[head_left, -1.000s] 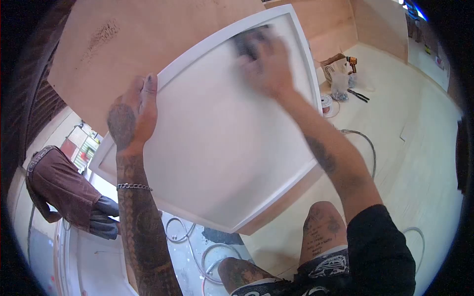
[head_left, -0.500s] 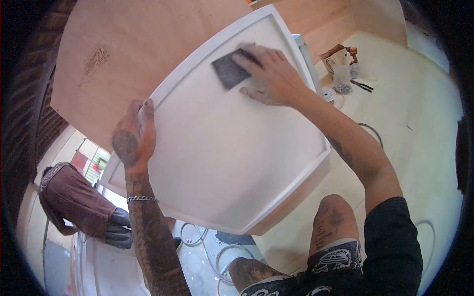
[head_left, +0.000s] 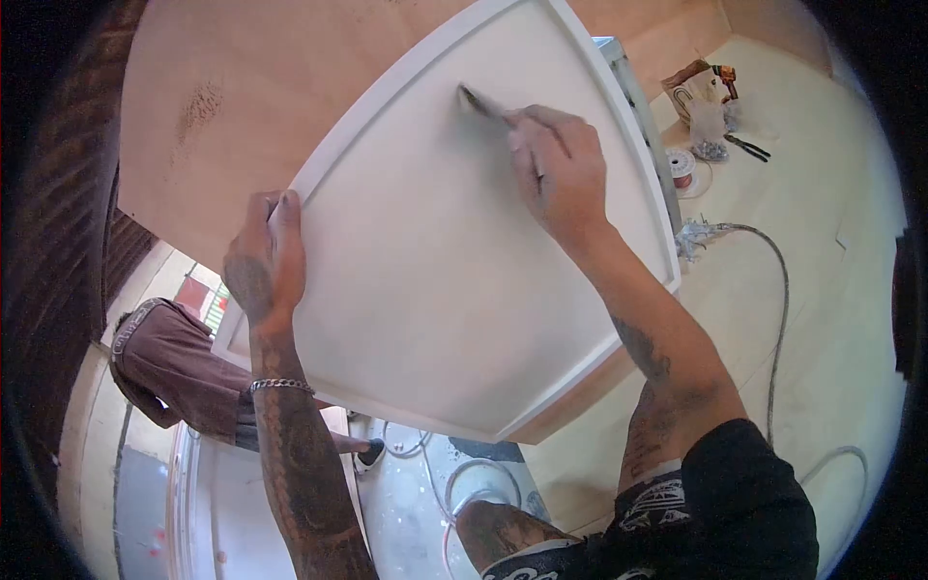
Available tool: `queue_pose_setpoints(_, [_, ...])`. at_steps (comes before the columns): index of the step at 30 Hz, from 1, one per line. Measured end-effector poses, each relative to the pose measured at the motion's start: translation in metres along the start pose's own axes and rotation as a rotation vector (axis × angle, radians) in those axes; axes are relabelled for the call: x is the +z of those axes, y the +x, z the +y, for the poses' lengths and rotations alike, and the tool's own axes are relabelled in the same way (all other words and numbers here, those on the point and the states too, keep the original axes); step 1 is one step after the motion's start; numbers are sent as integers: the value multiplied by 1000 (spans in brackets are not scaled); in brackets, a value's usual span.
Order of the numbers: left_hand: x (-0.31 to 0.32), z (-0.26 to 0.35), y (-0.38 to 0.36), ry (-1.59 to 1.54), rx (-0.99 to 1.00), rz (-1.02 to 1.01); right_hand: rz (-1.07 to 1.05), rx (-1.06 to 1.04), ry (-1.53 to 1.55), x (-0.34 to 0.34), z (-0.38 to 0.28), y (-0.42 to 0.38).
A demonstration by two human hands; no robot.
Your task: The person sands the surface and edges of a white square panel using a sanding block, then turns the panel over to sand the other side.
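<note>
Panel (head_left: 416, 261), before plywood (head_left: 242, 87): we judge it stiff, fairly light, best held by its rim. Our left hand (head_left: 269, 253) curls round the left edge; our right hand (head_left: 568, 179), nearly closed, pinches a thin, probably flexible sheet (head_left: 472, 99), edge-on and blurred. Our view crops the top corner; the panel's support is hidden.

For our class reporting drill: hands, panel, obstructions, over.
Left hand grips white panel by its edge. Right hand holds dark sheet over its face. Nothing seen blocking the face.
</note>
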State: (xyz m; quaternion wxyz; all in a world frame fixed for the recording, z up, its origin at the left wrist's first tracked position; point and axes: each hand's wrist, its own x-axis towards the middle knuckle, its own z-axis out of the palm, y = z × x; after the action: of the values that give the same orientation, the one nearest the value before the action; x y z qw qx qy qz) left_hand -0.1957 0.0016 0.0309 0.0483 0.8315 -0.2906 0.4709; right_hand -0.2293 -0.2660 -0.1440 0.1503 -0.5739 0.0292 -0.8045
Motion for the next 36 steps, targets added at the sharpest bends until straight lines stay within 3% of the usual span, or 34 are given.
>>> queue_pose_setpoints(1, [1, -1, -1, 0, 3, 13, 1, 8, 4, -1, -4, 4])
queue_pose_setpoints(3, [3, 0, 2, -3, -11, 4, 253, 504, 219, -3, -15, 12])
queue_pose_setpoints(4, [4, 1, 4, -15, -26, 3, 255, 506, 215, 0, -16, 17])
queue_pose_setpoints(6, [6, 1, 6, -22, -39, -2, 383, 1158, 542, 8, -17, 29])
queue_pose_setpoints(9, [8, -2, 9, -23, -49, -8, 416, 1289, 633, 23, -25, 52])
queue_pose_setpoints(14, [4, 2, 7, -48, -67, -27, 319, 1254, 873, 65, -53, 95])
queue_pose_setpoints(16, [2, 2, 6, -33, -50, -14, 552, 1093, 748, 73, -55, 112])
queue_pose_setpoints(17, [0, 3, 5, -31, -50, -12, 365, 1059, 853, 66, -45, 111])
queue_pose_setpoints(20, [-5, 9, 1, -47, -102, -28, 551, 1108, 840, 64, -37, 121])
queue_pose_setpoints(22, [-6, 9, 0, -50, -80, -33, 509, 1083, 1009, 65, -36, 119])
queue_pose_setpoints(24, [-6, 7, 0, -46, -74, -28, 489, 933, 626, 75, -49, 119])
queue_pose_setpoints(32, [0, 0, 1, -78, -55, 2, 278, 1107, 669, 54, -39, 131])
queue_pose_setpoints(34, [1, -2, 1, -65, -31, 24, 334, 1225, 902, 61, -29, 121])
queue_pose_setpoints(35, [2, -1, 1, -70, -37, 26, 558, 1151, 774, 78, -28, 118])
queue_pose_setpoints(36, [1, 1, 2, -109, -35, 17, 553, 1145, 777, 79, -26, 123])
